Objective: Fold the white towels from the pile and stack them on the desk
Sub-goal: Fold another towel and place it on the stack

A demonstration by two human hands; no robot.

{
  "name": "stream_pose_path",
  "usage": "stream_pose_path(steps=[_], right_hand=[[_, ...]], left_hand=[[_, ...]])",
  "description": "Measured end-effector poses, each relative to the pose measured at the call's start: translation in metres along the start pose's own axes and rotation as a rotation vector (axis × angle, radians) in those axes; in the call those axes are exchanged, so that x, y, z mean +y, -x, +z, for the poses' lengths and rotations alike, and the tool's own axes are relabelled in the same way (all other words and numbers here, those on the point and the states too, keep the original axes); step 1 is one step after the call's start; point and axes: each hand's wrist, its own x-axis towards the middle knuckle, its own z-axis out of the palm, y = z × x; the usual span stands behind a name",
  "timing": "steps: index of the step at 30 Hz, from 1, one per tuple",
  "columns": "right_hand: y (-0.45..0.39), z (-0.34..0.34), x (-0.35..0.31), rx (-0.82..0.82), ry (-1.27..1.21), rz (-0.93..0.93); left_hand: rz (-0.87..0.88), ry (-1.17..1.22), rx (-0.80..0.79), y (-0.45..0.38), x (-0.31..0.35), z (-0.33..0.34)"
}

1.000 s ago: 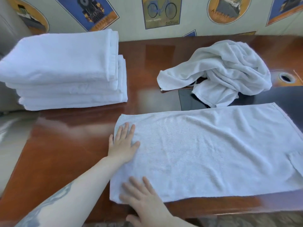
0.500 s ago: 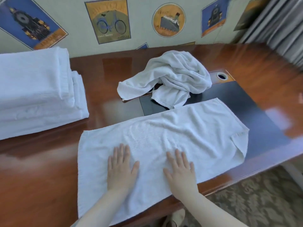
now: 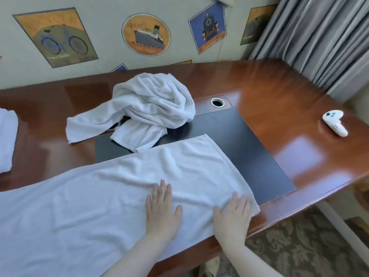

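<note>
Pressing flat terry towel (image 3: 95, 196), left hand (image 3: 161, 212), right hand (image 3: 232, 216), glossy wooden desk (image 3: 279, 100)

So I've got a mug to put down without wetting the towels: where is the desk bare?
Bare glossy wood lies between the black desk mat and the white handheld controller, and along the far edge behind the round cable hole. The near middle is crowded: the flat white towel under both hands, the crumpled white towel pile just behind it.
</note>
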Motion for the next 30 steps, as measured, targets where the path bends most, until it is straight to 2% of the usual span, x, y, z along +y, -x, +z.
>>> stream_pose_path(steps=[2,6,8,10,13,15,18,20,24,29,30], right_hand=[[-0.007,-0.007,0.020,0.032,-0.120,-0.013],[-0.053,-0.016,0.020,-0.165,0.008,-0.552],[-0.079,-0.017,0.012,-0.249,0.083,-0.647],[-0.096,-0.016,0.021,-0.310,0.166,-0.663],[-0.098,-0.017,0.051,-0.226,0.260,-0.523],[-0.094,-0.020,0.053,-0.183,0.204,-0.436],[-0.123,-0.023,0.007,-0.189,-0.004,-0.585],[-0.161,-0.019,-0.028,-0.256,0.022,-0.710],[-0.213,0.001,-0.038,-0.314,0.195,-0.763],[-0.241,-0.016,-0.030,-0.300,0.208,-0.768],[-0.237,-0.024,-0.028,-0.248,0.184,-0.764]], left_hand=[[0.029,-0.025,0.020,-0.015,0.037,0.020],[0.029,-0.184,0.002,-0.029,0.093,0.042],[0.015,-0.215,0.018,-0.022,0.103,0.041],[0.028,-0.192,0.023,-0.013,0.110,0.046],[0.037,-0.217,-0.022,-0.010,0.118,0.056],[0.069,-0.267,-0.067,-0.010,0.126,0.062],[0.085,-0.271,-0.116,-0.015,0.138,0.063],[0.085,-0.286,-0.063,-0.024,0.140,0.061],[0.051,-0.283,-0.020,-0.049,0.126,0.054],[0.142,-0.336,-0.044,-0.068,0.130,0.065],[0.157,-0.323,-0.027,-0.068,0.135,0.064]])
